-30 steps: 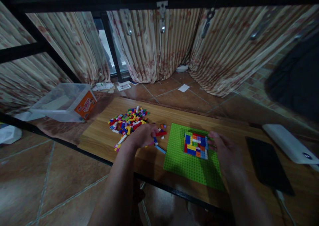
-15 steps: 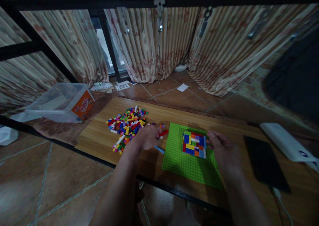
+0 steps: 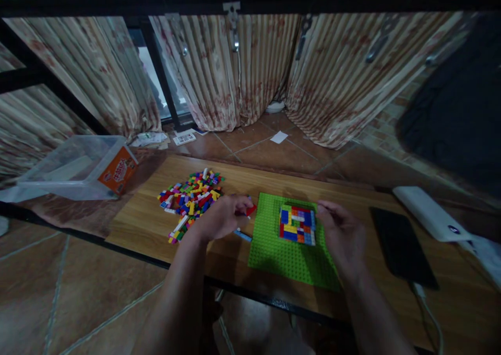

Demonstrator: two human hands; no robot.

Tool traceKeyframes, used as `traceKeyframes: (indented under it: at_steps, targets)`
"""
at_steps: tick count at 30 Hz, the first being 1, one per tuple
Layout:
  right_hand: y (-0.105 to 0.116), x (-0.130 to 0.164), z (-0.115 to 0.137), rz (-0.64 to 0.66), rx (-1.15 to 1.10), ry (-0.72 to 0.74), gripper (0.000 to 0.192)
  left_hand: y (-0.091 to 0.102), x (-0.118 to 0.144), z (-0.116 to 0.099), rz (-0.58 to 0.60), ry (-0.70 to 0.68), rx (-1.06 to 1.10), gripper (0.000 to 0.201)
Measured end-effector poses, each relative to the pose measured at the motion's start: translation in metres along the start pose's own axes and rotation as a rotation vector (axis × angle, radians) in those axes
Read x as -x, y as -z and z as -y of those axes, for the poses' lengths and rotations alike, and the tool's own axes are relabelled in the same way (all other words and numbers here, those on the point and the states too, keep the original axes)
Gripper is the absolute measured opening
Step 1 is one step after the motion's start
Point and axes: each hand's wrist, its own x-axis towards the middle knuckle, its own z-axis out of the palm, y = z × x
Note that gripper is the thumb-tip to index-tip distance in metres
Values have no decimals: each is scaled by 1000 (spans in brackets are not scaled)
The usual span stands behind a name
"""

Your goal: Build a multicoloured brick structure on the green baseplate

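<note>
A green baseplate [image 3: 282,258] lies on the wooden table [image 3: 148,219], with a square patch of coloured bricks [image 3: 297,223] built on its far half. My left hand [image 3: 223,216] rests just left of the plate, fingers curled over a red brick [image 3: 251,209] among a few loose ones. A light blue brick [image 3: 243,235] lies by its wrist. The pile of loose coloured bricks [image 3: 190,196] spreads to the left of that hand. My right hand [image 3: 340,232] hovers at the right edge of the brick patch, fingers bent, holding nothing I can see.
A clear plastic tub with an orange label [image 3: 78,167] stands at the far left. A black tablet [image 3: 401,245] and a white flat device [image 3: 428,214] lie at the right, with a cable [image 3: 428,313]. Striped curtains and a tiled floor lie beyond.
My left hand has shifted a little right and closed over the red brick near the plate's edge. My right hand stays by the brick patch. The view has drifted rightwards.
</note>
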Motion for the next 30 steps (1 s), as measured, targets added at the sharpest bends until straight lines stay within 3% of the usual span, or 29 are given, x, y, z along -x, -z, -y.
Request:
traceKeyframes:
  at_steps: [3,6,9,12,19,30]
  targets:
    - [-4,11,10,74,-10,189,22,-12,-8,-5,-4,-18,173,18]
    - [-9,23,18,263,13,349,15,-35,-18,-13,-75,13,344,16]
    - [-11,29,20,378,53,417,16,-60,-25,-22,-27,38,529,19]
    - [-9,28,16,364,77,417,18,-74,-27,-30,44,67,682,26]
    - [-1,21,12,386,111,447,14,-79,-26,-39,72,113,798,44]
    - [5,21,7,340,206,413,19,-73,-25,-33,11,49,648,27]
